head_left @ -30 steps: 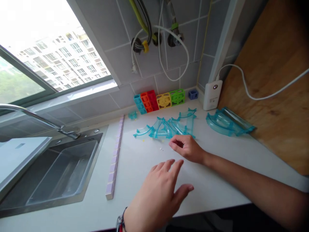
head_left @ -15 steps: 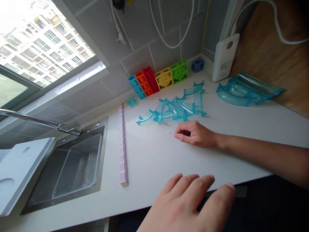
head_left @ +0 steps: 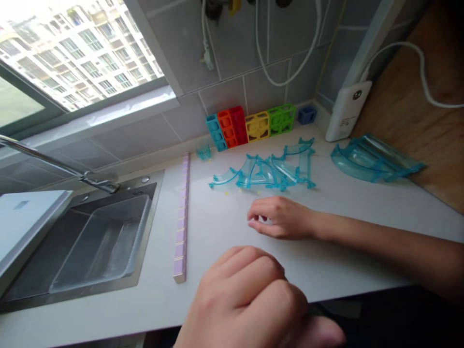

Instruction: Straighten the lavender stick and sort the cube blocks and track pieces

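Note:
My right hand (head_left: 281, 217) rests on the white countertop (head_left: 217, 227), its thumb and fingertips drawn together in a pinch. A tiny pale speck shows at the fingertips, too small to name. Just beyond it lie several translucent blue curved plastic pieces (head_left: 261, 173), with small yellow bits (head_left: 226, 194) before them. In the foreground my left hand (head_left: 246, 295) is closed into a loose fist above the counter's front edge, back of the hand towards me and thumb sticking out to the right. Its palm is hidden, and I see nothing in it.
A long lilac segmented bar (head_left: 182, 217) lies between the hands and the sink (head_left: 154, 212). Coloured plastic blocks (head_left: 232, 126) line the tiled wall. At the right stand a white power bank (head_left: 348, 111) with a cable and larger blue troughs (head_left: 377, 159). A faucet (head_left: 101, 185) reaches over the sink.
My left hand has curled from spread fingers into a fist and shifted left. The right hand has slid left along the counter, over the white crumbs that showed before. The camera view has tilted.

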A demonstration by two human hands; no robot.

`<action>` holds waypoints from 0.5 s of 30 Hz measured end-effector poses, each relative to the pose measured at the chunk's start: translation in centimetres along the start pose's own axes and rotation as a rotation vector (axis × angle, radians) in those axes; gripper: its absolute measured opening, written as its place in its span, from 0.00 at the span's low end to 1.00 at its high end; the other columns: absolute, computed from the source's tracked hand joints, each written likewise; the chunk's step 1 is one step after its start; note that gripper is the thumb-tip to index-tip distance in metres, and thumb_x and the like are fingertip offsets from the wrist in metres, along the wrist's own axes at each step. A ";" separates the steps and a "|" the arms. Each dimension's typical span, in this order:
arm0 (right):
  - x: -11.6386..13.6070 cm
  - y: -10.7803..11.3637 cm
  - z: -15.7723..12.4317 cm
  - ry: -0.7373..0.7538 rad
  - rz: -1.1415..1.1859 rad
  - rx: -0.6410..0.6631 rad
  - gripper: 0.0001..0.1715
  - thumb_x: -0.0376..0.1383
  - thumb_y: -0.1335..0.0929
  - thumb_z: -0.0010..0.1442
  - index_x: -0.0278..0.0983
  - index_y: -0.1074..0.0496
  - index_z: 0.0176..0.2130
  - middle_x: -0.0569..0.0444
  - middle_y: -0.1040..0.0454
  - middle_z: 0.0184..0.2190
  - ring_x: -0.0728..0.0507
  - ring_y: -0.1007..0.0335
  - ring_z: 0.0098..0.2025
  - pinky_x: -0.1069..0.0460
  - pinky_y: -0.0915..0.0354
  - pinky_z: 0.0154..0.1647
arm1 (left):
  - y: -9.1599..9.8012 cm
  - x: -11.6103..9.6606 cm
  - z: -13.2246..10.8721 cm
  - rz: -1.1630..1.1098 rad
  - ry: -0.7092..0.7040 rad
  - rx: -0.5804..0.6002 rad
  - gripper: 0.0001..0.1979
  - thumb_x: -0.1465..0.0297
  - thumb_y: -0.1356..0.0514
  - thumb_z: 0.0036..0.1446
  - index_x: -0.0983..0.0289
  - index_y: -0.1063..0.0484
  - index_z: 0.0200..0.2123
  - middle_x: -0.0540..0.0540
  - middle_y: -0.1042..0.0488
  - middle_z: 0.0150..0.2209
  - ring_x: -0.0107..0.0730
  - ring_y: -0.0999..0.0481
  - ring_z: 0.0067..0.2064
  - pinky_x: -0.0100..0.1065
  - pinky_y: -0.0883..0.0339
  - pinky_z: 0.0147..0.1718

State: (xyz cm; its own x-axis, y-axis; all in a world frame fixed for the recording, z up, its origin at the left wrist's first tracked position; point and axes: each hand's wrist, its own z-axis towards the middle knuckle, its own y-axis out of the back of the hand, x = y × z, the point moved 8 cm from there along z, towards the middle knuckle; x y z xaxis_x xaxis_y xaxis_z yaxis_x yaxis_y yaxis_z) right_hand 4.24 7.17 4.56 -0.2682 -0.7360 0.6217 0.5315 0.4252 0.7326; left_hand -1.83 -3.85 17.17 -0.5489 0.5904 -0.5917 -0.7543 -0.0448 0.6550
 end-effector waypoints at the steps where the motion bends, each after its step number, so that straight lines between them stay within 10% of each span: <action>1: 0.7 -0.3 1.2 0.021 -0.102 0.030 0.10 0.37 0.33 0.67 0.35 0.22 0.42 0.47 0.22 0.40 0.43 0.28 0.40 0.50 0.33 0.42 | 0.1 0.3 -0.1 0.003 0.005 0.007 0.15 0.65 0.39 0.66 0.61 0.32 0.26 0.51 0.32 0.22 0.33 0.26 0.29 0.33 0.27 0.31; 8: -0.4 -2.2 10.4 -0.197 -0.574 -0.017 0.18 0.42 0.31 0.65 0.31 0.21 0.47 0.33 0.31 0.61 0.24 0.47 0.68 0.32 0.46 0.64 | 0.6 1.0 -0.1 0.027 0.151 0.155 0.05 0.71 0.39 0.66 0.61 0.27 0.35 0.54 0.26 0.31 0.35 0.24 0.35 0.33 0.29 0.35; 15: -2.4 -4.5 11.2 -0.272 -0.593 0.002 0.20 0.37 0.34 0.67 0.29 0.26 0.54 0.35 0.26 0.55 0.27 0.44 0.67 0.33 0.50 0.67 | 0.1 4.4 -0.8 0.121 0.308 0.278 0.07 0.65 0.41 0.68 0.57 0.27 0.46 0.53 0.22 0.41 0.37 0.21 0.41 0.35 0.29 0.40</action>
State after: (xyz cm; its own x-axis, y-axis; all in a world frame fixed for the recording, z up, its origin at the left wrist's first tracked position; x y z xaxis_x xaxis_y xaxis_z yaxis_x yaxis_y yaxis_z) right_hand -6.46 12.92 2.88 -0.7096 -0.6863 0.1593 0.2290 -0.0108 0.9734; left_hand -4.62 -1.94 14.29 -0.7411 0.3244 -0.5878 -0.5753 0.1444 0.8051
